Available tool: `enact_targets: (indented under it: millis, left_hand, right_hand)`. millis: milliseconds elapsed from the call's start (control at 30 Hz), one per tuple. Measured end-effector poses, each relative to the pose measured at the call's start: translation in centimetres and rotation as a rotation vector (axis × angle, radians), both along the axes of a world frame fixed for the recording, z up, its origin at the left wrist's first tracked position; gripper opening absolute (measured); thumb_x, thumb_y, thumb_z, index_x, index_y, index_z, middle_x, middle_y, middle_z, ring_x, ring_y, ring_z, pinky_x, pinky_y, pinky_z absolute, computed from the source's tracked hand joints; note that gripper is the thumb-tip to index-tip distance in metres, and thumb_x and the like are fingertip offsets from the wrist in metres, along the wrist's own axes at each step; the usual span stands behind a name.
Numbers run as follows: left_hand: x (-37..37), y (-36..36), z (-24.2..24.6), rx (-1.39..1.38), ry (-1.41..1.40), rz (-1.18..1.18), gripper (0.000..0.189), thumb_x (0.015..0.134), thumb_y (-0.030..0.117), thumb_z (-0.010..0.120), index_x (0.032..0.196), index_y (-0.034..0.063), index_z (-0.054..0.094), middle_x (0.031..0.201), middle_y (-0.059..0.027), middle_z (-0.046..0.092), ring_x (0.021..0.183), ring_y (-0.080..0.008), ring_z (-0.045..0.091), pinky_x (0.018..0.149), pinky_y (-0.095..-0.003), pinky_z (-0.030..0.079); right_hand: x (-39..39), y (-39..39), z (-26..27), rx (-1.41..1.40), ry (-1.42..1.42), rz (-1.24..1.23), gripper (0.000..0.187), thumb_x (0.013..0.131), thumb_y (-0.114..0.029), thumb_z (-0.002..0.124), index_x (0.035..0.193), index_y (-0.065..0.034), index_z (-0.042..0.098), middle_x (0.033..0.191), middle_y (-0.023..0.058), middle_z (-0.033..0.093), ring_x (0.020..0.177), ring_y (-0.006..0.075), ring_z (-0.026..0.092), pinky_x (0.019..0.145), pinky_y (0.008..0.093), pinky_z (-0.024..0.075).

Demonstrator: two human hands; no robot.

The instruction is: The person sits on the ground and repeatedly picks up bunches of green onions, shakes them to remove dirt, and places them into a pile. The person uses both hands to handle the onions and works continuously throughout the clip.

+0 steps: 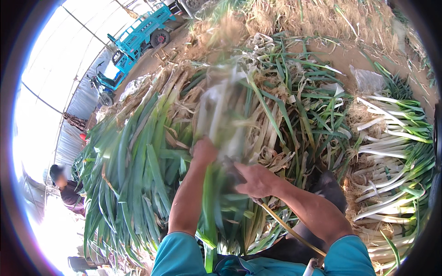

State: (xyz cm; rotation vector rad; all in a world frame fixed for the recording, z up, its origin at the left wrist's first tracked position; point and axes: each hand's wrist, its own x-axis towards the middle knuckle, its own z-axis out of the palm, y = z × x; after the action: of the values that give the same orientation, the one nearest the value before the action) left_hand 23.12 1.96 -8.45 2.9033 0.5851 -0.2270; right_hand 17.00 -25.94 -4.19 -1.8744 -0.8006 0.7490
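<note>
My left hand [204, 150] is closed around a few long green onion stalks [218, 114]. Their white shanks point away from me, and their green leaves [209, 193] hang down toward my body. Motion blur softens the stalks and their far ends. My right hand [257, 179] grips a dark air blow gun [234, 169], its nozzle close beside the stalks. A yellowish hose [290, 229] runs from the gun's base toward my right side. Beneath both hands spreads a big heap of unpeeled green onions [138, 158], with dry brown outer skins.
Cleaner white-shanked green onions [390, 165] lie stacked on the right. Loose leaves and peelings [304, 82] cover the heap's far right. More rooted onions [310, 17] stand at the back. A turquoise cargo tricycle [138, 41] is parked far left; another person [70, 193] is at left.
</note>
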Motion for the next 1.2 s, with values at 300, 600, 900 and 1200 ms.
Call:
enact_targets:
  millis: [300,600,900,1200]
  left_hand:
    - [-1.0,-1.4,0.6,0.032,0.027,-0.016,0.056,0.087,0.02,0.076,0.134,-0.004,0.056,0.135,-0.0365,0.062,0.129,-0.0515,0.063,0.11,-0.0549,0.052]
    - [-8.0,-5.6,2.0,0.023,-0.054,0.077,0.06,0.083,0.022,0.082,0.129,-0.006,0.056,0.132,-0.0346,0.065,0.125,-0.0499,0.066,0.108,-0.0544,0.053]
    - [-7.0,-5.5,-0.1,0.034,0.024,0.046,0.059,0.082,0.026,0.086,0.123,-0.0082,0.061,0.12,-0.033,0.074,0.119,-0.0485,0.071,0.102,-0.0531,0.057]
    - [-6.8,-4.6,3.9,-0.065,0.102,-0.096,0.063,0.074,0.028,0.091,0.122,-0.0077,0.072,0.117,-0.0305,0.076,0.113,-0.0444,0.074,0.095,-0.0485,0.059]
  right_hand:
    - [-0.9,-0.8,0.1,-0.038,0.128,0.065,0.071,0.091,-0.029,0.072,0.152,-0.0002,0.048,0.089,0.0231,0.078,0.071,0.0308,0.078,0.08,0.0452,0.0646]
    - [-2.8,-1.9,-1.1,-0.031,-0.075,0.005,0.067,0.09,-0.03,0.074,0.146,-0.0006,0.055,0.101,0.0247,0.078,0.093,0.0371,0.079,0.089,0.0461,0.0613]
    - [-3.5,-3.4,-1.4,0.014,-0.028,0.012,0.062,0.09,-0.033,0.074,0.138,0.0013,0.057,0.091,0.0253,0.076,0.077,0.0399,0.077,0.08,0.0495,0.0604]
    - [-2.6,-2.4,-1.1,-0.012,0.057,-0.008,0.055,0.093,-0.024,0.071,0.139,0.0033,0.055,0.098,0.023,0.077,0.085,0.036,0.078,0.082,0.0461,0.0622]
